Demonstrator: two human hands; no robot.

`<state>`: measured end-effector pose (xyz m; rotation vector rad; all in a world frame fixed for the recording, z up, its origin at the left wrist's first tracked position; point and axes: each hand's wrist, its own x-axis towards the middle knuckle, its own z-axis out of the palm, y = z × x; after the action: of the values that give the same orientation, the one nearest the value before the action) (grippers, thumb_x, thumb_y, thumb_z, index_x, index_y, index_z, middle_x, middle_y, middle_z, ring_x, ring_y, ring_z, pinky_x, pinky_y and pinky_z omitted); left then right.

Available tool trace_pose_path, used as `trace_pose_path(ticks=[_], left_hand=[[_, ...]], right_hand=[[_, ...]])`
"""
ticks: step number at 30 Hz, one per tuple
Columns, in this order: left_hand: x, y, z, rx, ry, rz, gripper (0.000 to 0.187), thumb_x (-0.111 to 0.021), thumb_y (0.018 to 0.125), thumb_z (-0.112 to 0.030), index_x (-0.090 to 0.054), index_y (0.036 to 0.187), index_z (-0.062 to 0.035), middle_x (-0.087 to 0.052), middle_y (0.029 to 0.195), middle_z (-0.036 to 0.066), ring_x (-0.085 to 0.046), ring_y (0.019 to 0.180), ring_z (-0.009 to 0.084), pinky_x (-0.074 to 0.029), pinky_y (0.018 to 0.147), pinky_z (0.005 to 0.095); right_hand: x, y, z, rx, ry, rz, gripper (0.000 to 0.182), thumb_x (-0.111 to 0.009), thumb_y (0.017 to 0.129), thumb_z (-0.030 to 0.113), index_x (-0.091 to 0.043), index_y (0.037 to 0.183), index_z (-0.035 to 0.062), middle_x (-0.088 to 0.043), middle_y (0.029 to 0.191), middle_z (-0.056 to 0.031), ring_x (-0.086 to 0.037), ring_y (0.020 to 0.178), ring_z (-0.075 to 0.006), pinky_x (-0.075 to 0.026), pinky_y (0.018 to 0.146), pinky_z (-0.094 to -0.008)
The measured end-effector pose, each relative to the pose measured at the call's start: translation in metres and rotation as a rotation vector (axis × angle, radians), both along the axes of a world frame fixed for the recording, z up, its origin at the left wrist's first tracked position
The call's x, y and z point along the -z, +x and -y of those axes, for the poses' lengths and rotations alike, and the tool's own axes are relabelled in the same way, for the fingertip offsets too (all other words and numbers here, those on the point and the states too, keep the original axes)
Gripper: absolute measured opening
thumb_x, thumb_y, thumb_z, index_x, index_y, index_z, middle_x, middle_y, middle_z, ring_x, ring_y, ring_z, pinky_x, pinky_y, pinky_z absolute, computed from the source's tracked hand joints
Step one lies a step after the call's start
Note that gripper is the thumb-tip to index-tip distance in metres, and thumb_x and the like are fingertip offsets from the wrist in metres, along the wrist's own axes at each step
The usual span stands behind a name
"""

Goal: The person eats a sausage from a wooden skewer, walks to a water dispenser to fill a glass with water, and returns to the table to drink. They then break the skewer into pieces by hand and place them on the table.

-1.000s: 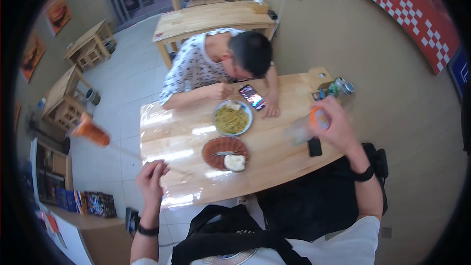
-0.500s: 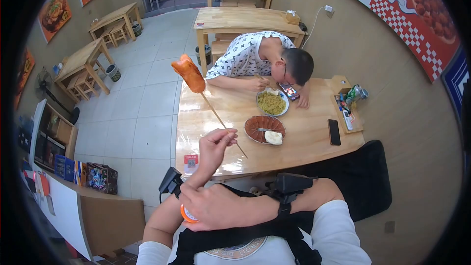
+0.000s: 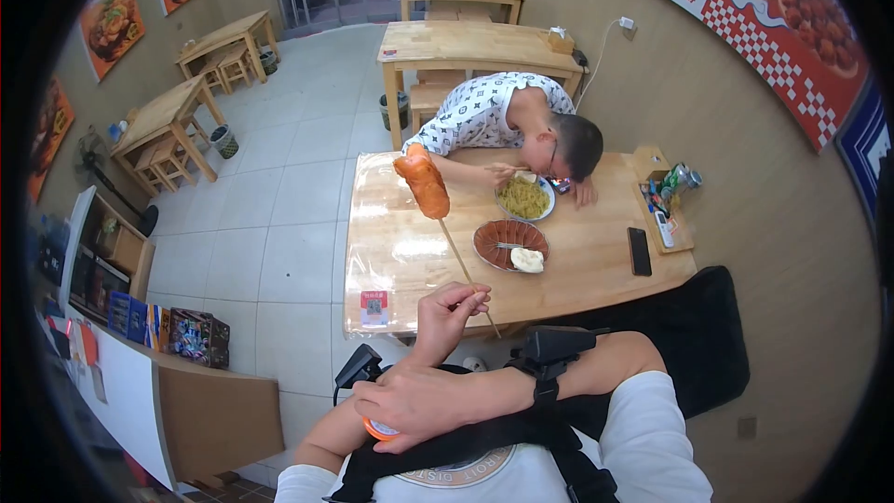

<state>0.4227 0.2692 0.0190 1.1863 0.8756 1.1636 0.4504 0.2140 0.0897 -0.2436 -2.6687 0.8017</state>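
My left hand [image 3: 448, 319] pinches the lower part of a thin wooden skewer [image 3: 456, 256], with fingers closed. At its top end sits a reddish-orange sausage [image 3: 423, 183], held up in front of the table's left part. The skewer's bottom tip pokes out below my fingers. My right hand [image 3: 414, 407] crosses over my left forearm. Its fingers curl around a small round thing with an orange rim and a pale face [image 3: 380, 429], mostly hidden beneath the hand. A black device [image 3: 555, 346] is strapped to my right wrist, another [image 3: 358, 366] near my left.
Across the wooden table [image 3: 400, 251], a person [image 3: 507, 116] bends over a bowl of noodles [image 3: 523, 197]. Nearer stands a brown dish [image 3: 494, 236] with a white bun [image 3: 527, 261]. A phone [image 3: 639, 251] and a wooden caddy [image 3: 672, 214] lie to the right.
My left hand has moved right and down with the skewer. My right hand has shifted slightly right and down, still over the forearm. The person opposite has brought their mouth to the chopsticks.
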Motion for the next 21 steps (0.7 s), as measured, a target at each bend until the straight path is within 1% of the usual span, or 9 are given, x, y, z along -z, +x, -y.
trace_pose_path(ticks=[8,11,12,14,16,17,18,20,21], left_hand=[[-0.001,0.018,-0.004,-0.001,0.044,0.039,0.013,-0.055,0.082,-0.002,-0.062,0.09,0.0062,-0.059,0.08,0.009,-0.06,0.069,0.0117,-0.05,0.064,0.0213],[0.0,0.024,-0.009,-0.013,0.065,0.032,0.012,-0.055,0.082,-0.001,-0.062,0.088,0.0062,-0.06,0.084,0.01,-0.06,0.072,0.0126,-0.051,0.065,0.0216],[-0.001,0.024,-0.011,-0.02,0.077,-0.01,0.012,-0.055,0.082,-0.002,-0.062,0.089,0.006,-0.06,0.084,0.01,-0.06,0.071,0.0127,-0.051,0.065,0.0215],[0.004,0.026,-0.018,-0.04,0.06,-0.026,0.012,-0.055,0.082,-0.002,-0.062,0.089,0.0053,-0.06,0.082,0.01,-0.06,0.071,0.0121,-0.05,0.064,0.0211],[0.0,0.021,-0.019,-0.059,0.029,-0.04,0.012,-0.055,0.082,-0.002,-0.063,0.089,0.0047,-0.06,0.08,0.009,-0.06,0.07,0.0114,-0.05,0.064,0.0207],[-0.006,0.017,-0.018,-0.082,0.089,-0.059,0.013,-0.055,0.082,-0.002,-0.063,0.091,0.0044,-0.06,0.08,0.009,-0.061,0.071,0.0117,-0.05,0.064,0.0207],[-0.01,0.014,-0.018,-0.104,0.15,-0.077,0.014,-0.054,0.082,-0.001,-0.063,0.092,0.004,-0.06,0.08,0.009,-0.061,0.071,0.012,-0.05,0.064,0.0208],[-0.009,0.008,-0.022,-0.143,0.158,-0.072,0.014,-0.054,0.083,-0.001,-0.063,0.093,0.0039,-0.06,0.081,0.01,-0.062,0.072,0.0132,-0.051,0.064,0.0212],[-0.009,0.006,-0.024,-0.177,0.16,-0.076,0.014,-0.054,0.083,-0.001,-0.062,0.093,0.0043,-0.06,0.081,0.01,-0.062,0.072,0.0135,-0.051,0.065,0.0214]], right_hand=[[-0.012,0.012,-0.018,-0.266,0.051,0.02,0.04,-0.065,0.068,0.031,-0.046,0.085,0.0001,-0.044,0.089,-0.0146,-0.054,0.066,-0.028,-0.044,0.054,-0.0367],[-0.033,0.023,-0.027,-0.344,0.215,-0.016,0.043,-0.066,0.068,0.029,-0.049,0.1,0.0059,-0.045,0.095,-0.0107,-0.05,0.083,-0.0243,-0.043,0.065,-0.0323],[-0.045,0.032,-0.029,-0.358,0.229,-0.016,0.043,-0.066,0.068,0.029,-0.049,0.1,0.0059,-0.045,0.095,-0.0107,-0.05,0.083,-0.0243,-0.043,0.065,-0.0323],[-0.066,0.058,-0.035,-0.17,0.34,-0.179,0.041,-0.068,0.066,0.023,-0.048,0.1,0.0092,-0.043,0.102,-0.0092,-0.048,0.089,-0.0253,-0.044,0.069,-0.0384],[-0.094,0.113,-0.06,0.002,0.199,-0.186,0.051,-0.073,0.06,0.017,-0.048,0.104,0.0108,-0.044,0.106,-0.0086,-0.047,0.096,-0.0258,-0.042,0.079,-0.0375],[-0.078,0.152,-0.064,0.359,0.254,-0.214,0.056,-0.074,0.057,0.01,-0.048,0.106,0.0099,-0.044,0.109,-0.0094,-0.046,0.102,-0.0265,-0.04,0.085,-0.0359],[-0.069,0.179,-0.075,0.625,0.518,-0.315,0.056,-0.07,0.06,0.003,-0.046,0.11,0.0071,-0.044,0.108,-0.0108,-0.045,0.102,-0.0258,-0.039,0.085,-0.0351],[-0.012,0.241,-0.1,1.185,0.216,-0.447,0.051,-0.062,0.065,-0.002,-0.042,0.112,0.0025,-0.043,0.108,-0.0135,-0.044,0.101,-0.0256,-0.037,0.087,-0.0324],[0.042,0.274,-0.114,1.334,0.169,-0.522,0.044,-0.06,0.069,0.003,-0.043,0.109,0.001,-0.045,0.104,-0.0162,-0.044,0.099,-0.0292,-0.038,0.085,-0.0351]])
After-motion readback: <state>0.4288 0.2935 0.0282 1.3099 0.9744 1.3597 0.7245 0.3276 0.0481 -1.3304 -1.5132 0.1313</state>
